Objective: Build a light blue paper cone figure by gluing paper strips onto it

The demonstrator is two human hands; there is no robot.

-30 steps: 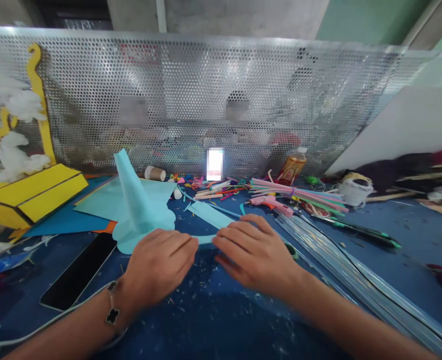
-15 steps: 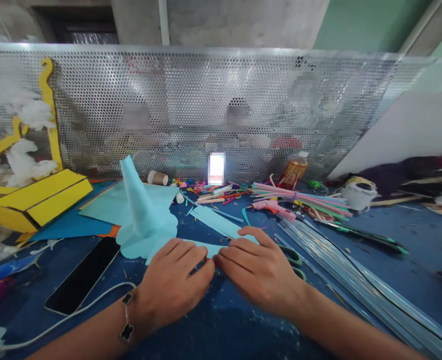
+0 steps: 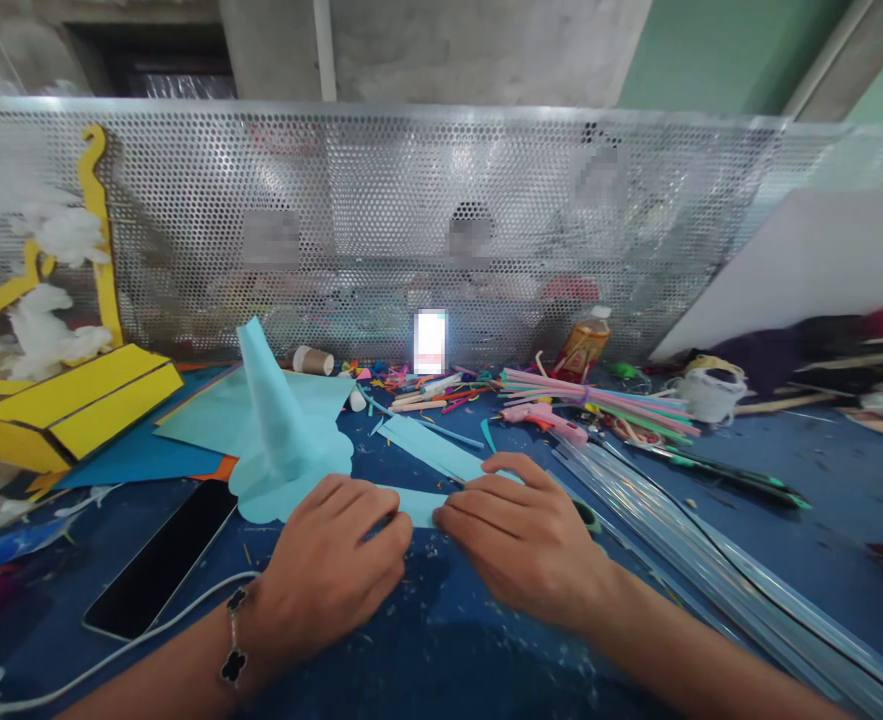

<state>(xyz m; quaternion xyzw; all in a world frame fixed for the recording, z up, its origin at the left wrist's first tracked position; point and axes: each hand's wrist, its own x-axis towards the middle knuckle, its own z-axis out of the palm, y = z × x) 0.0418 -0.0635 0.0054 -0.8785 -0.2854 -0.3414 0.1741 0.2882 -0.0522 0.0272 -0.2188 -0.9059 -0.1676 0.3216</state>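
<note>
Both my left hand (image 3: pixel 328 570) and right hand (image 3: pixel 523 540) curl their fingers down on a pale blue paper strip (image 3: pixel 418 507) on the table (image 3: pixel 823 480); whether they pinch it, I cannot tell.

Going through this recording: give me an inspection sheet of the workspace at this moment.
surface: dark blue work mat, scattered with small scraps.
job's things: pale blue paper strip; pale blue paper cone with scalloped base, beside the strip.
clutter: pink hot glue gun, bundled drinking straws, clear glue sticks.
grips: left hand and right hand rest on the strip; any pinch cannot be told.
cables: white cable beside a black smartphone.
surroundings: perforated metal screen behind the mat.
</note>
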